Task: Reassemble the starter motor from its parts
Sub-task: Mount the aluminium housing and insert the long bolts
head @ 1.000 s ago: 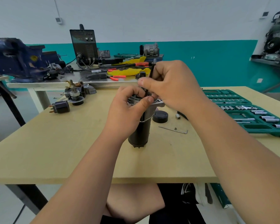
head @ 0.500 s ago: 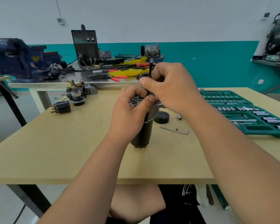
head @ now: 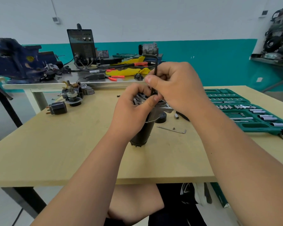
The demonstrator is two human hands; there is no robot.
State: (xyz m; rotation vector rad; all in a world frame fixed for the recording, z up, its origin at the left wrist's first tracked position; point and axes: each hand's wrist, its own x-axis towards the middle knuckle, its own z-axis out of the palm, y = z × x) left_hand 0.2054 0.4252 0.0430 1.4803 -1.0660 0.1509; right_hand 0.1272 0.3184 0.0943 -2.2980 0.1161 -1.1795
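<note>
Motor: the starter motor [head: 141, 132] stands on end near the middle of the tabletop [head: 72, 144].
Left hand: the left hand [head: 131, 111] curls round the motor's top and steadies it.
Right hand: the right hand [head: 178, 88] pinches an L-shaped hex key [head: 155, 66], long arm pointing down; its tip is hidden.
Slip risk: a poorly seated key could likely cam out and round the screw.
Topple risk: the tall, narrow body may tip if the left grip loosens under torque.

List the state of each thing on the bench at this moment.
Motor: upright on table, gripped by left hand.
Hex key: vertical, pinched by right hand, lower end hidden.
Spare key: lying flat, untouched.
Socket case: open.
Solenoid: on its side, loose.
</note>
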